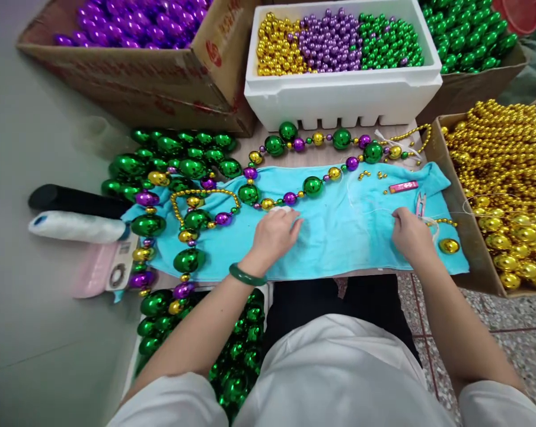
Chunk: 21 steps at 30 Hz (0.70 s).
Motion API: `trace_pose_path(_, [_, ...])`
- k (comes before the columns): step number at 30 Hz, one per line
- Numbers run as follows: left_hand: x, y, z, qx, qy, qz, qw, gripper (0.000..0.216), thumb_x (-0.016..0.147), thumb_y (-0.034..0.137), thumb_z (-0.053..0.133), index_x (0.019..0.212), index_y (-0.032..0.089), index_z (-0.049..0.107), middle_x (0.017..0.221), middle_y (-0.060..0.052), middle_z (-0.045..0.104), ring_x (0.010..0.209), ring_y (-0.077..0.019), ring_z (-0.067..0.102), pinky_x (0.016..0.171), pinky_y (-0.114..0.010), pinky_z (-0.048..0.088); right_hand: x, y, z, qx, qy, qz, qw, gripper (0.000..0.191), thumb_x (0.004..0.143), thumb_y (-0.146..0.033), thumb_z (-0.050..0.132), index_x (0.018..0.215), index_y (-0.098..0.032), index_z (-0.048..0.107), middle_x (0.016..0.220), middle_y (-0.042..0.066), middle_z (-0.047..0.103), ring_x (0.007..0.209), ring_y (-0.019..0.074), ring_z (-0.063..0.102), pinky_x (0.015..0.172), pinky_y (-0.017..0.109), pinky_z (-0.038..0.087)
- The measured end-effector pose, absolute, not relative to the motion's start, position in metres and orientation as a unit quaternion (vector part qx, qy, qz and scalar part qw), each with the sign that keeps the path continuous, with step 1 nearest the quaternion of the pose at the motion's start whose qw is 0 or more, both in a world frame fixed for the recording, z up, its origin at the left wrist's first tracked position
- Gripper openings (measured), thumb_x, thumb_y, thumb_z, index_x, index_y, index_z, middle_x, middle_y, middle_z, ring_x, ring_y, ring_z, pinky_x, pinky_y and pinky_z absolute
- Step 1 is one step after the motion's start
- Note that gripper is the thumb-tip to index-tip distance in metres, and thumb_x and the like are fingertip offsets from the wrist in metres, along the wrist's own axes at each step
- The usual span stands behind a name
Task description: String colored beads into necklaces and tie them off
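Note:
On the turquoise cloth [334, 237], my left hand [274, 234] bends its fingers over a small white item [282, 209], mostly hidden beneath them. Just above it runs a string of green, purple and gold beads [312, 186], curving across the cloth and back along the far edge. My right hand [411, 234] is closed in a pinch on a thin clear thread [375, 210], which stretches left over the cloth and also shows to the right. Beside that hand lie pink-handled thread snips [421, 204], a short gold bead strand [448, 223] and a large gold bead [449, 245].
A white foam box [343, 98] of small beads stands behind, between cardboard boxes of purple [223, 65] and green beads [472, 35]. Gold beads [508, 160] fill the right box. Green beads [192, 169] and a pink device [94, 267] are left. A pink packet [404, 187] lies on the cloth.

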State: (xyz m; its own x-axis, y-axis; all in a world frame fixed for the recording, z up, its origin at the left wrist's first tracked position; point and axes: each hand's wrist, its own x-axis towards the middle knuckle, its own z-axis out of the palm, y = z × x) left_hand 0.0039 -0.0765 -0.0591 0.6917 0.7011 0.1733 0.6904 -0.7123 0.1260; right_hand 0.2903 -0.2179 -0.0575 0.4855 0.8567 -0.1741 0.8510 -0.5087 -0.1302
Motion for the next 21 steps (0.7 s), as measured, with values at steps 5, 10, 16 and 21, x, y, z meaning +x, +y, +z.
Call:
trace_pose_path(5, [0.027,-0.079,-0.068,0.902,0.411,0.126,0.033,0.036,0.096,0.034,0.043,0.119,0.016,0.064,0.113,-0.012,0.066,0.106,-0.0261,0.058,0.096,-0.039,0.047,0.303,-0.213,-0.048,-0.903,-0.418,0.096,0.034,0.028,0.093,-0.021,0.038,0.112,-0.016,0.059,0.106,0.014,0.066,0.083,0.0246,0.061,0.061,0.029,0.031])
trace_pose_path(10, [0.023,-0.057,-0.062,0.890,0.451,0.071,-0.017,0.057,0.089,0.027,0.048,0.144,0.014,0.042,0.139,-0.016,0.052,0.130,-0.0347,0.043,0.105,-0.049,0.037,0.296,-0.177,-0.050,-0.863,-0.471,0.126,0.134,0.023,0.090,-0.033,0.049,0.100,-0.019,0.064,0.086,0.008,0.068,0.076,0.0222,0.060,0.061,0.028,0.033])
trace_pose_path(16, [-0.003,-0.029,-0.062,0.901,0.429,-0.021,-0.053,0.066,0.084,0.015,0.041,0.150,0.014,0.033,0.127,-0.018,0.060,0.130,-0.0361,0.043,0.106,-0.053,0.031,0.340,-0.093,-0.060,-0.870,-0.449,0.102,0.176,0.031,0.089,-0.028,0.046,0.112,-0.018,0.066,0.102,0.013,0.070,0.093,0.0270,0.062,0.076,0.032,0.043])
trace_pose_path(21, [-0.012,0.000,-0.056,0.913,0.401,-0.048,-0.065,0.056,0.086,0.014,0.036,0.140,0.014,0.047,0.099,-0.016,0.068,0.103,-0.0309,0.059,0.105,-0.052,0.030,0.375,-0.043,-0.060,-0.820,-0.542,0.145,0.110,0.059,0.084,-0.028,0.060,0.142,-0.023,0.049,0.120,0.012,0.067,0.106,0.0287,0.061,0.087,0.036,0.046])
